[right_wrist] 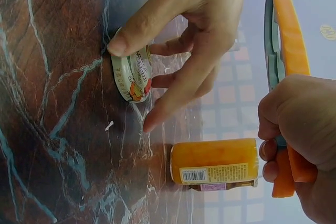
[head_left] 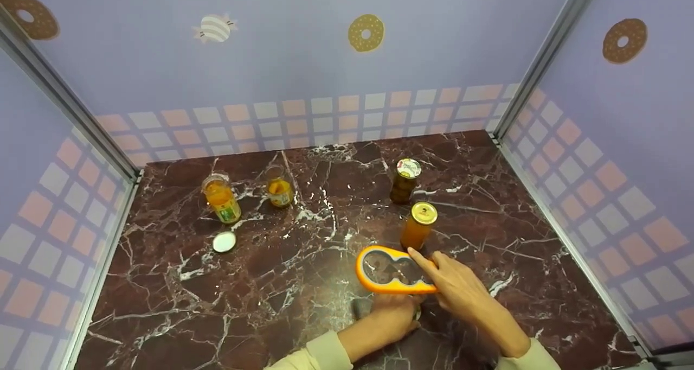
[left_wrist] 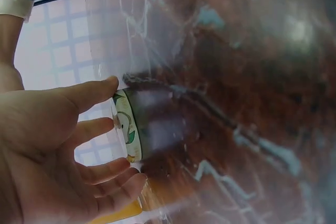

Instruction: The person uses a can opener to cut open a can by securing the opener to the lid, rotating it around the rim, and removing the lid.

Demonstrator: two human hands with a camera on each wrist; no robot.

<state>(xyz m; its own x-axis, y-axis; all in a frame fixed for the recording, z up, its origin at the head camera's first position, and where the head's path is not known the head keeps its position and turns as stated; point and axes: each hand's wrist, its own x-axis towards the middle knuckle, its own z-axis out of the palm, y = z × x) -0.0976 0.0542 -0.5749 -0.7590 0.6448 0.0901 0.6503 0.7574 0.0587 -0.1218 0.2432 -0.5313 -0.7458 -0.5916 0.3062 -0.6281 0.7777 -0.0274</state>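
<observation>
Down at the bottom of the head view, right of centre, the left hand point(head_left: 390, 313) is brought in low, and a printed lid point(right_wrist: 134, 77) is met there by its grip: the rim is touched by the thumb, the other fingers are fanned loosely about it, and whether it is truly pinched cannot be told. Just above, an orange opener point(head_left: 393, 289) is held by the right hand point(head_left: 461, 286), its grip curled round the handle end, the index finger laid along the top edge; the looped end is pointed left.

Right behind, an amber jar point(head_left: 415, 234) is seen upright under a gold lid, and beyond it stands a dark jar point(head_left: 403, 190), capped too. Over at left of centre, a white lid point(head_left: 224, 242) is laid flat, with a taller jar point(head_left: 221, 199) and a shorter jar point(head_left: 280, 192) stood behind. All is carried by a white-veined maroon counter point(head_left: 260, 261), backed by a lilac wall point(head_left: 287, 50) decorated with doughnuts and checks.
</observation>
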